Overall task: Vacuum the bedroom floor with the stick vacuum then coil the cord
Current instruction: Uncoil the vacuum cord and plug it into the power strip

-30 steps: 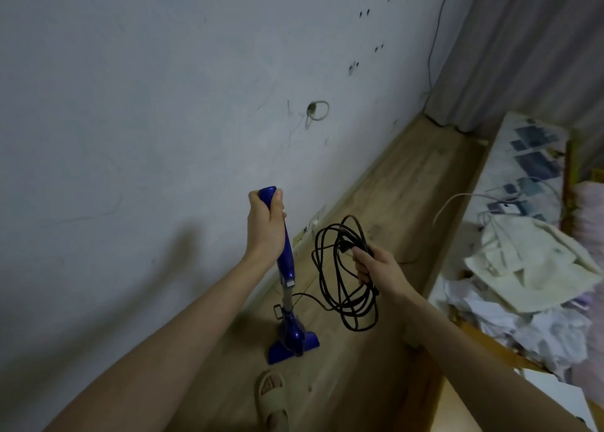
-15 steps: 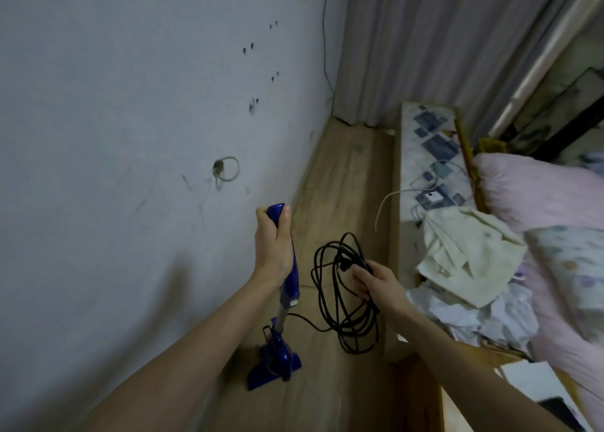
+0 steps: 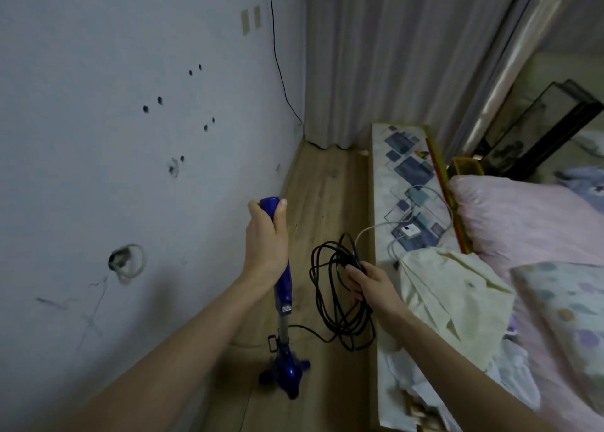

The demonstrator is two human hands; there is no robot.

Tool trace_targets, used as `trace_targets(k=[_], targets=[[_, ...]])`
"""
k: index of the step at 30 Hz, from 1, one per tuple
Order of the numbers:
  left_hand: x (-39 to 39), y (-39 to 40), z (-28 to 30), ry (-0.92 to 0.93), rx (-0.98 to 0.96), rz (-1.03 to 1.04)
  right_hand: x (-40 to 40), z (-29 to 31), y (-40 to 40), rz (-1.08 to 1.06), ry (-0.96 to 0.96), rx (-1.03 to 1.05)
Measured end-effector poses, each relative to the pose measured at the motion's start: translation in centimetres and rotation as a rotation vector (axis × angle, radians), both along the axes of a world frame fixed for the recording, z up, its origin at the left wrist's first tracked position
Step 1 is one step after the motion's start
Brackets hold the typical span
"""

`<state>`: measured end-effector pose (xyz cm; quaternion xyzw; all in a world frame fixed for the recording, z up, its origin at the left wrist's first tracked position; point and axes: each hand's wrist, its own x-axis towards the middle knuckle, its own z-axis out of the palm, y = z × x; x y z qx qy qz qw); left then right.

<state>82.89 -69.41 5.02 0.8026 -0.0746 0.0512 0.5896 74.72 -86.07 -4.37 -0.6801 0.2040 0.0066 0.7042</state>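
Blue plastic fills my left hand (image 3: 266, 240): my fingers are curled tight round the top of the vacuum (image 3: 283, 304), thumb up along the handle, and the stick stands nearly upright beside the wall (image 3: 114, 137) with its head blurred on the wooden floor (image 3: 330, 189). I judge it light and stiff enough to steer one-handed from that top grip, though the head may swing if I lift it. To the right, my right hand (image 3: 372, 284) pinches the black cord (image 3: 336, 301), fingers closed round the gathered loops, which hang in the air just beside the stick; one strand runs down to the vacuum's base. The cord looks limp and springy, so it is best held where the loops cross. Compared with a second ago, my view has swung right: the curtain (image 3: 392, 55) and pink bedding (image 3: 510, 216) now show more.
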Motion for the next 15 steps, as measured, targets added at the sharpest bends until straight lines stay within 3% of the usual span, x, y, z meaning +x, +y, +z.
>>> trace_targets(k=[7,15], targets=[[7.5,-2.9,0.3,0.036,0.083,0.066,4.9,-0.5,-3.2,-0.050,0.025,0.050],[11.6,-1.2,0.4,0.053,0.160,0.052,9.5,-0.8,0.8,0.006,0.064,0.043]])
